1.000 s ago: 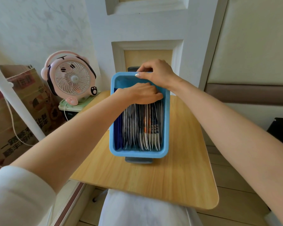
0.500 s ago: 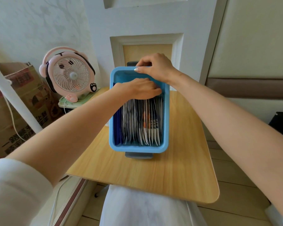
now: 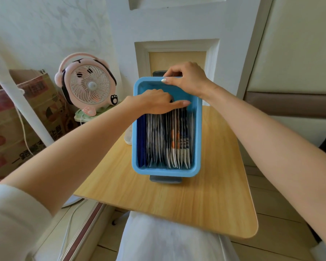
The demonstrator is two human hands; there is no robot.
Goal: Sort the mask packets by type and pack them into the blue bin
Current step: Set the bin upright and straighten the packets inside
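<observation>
Far to my left a cardboard box [image 3: 17, 119] and a pink fan [image 3: 88, 85] stand off the table; neither has any part in the job.

My left hand [image 3: 154, 102] lies across the far end of the packets [image 3: 169, 140], fingers stretched out fairly straight and resting on their top edges. It grasps nothing. I judge it is there to press the row down and level, and to keep the thin packets from fanning out or tipping.

The packets stand on edge inside the blue bin [image 3: 135, 147], side by side from wall to wall. A dark blue group sits against the left wall, then silvery ones, then white ones with orange and blue print toward the right. Standing them this way keeps each type together. I see no loose packets on the table, so the sorting looks almost done.

The bin sits on the wooden table [image 3: 215, 194], on a grey base [image 3: 165, 179] that pokes out under its near edge.

My right hand [image 3: 188, 80] clasps the bin's far rim, thumb on top and fingers curled over the back. It steadies the bin so the left hand's push does not slide it.
</observation>
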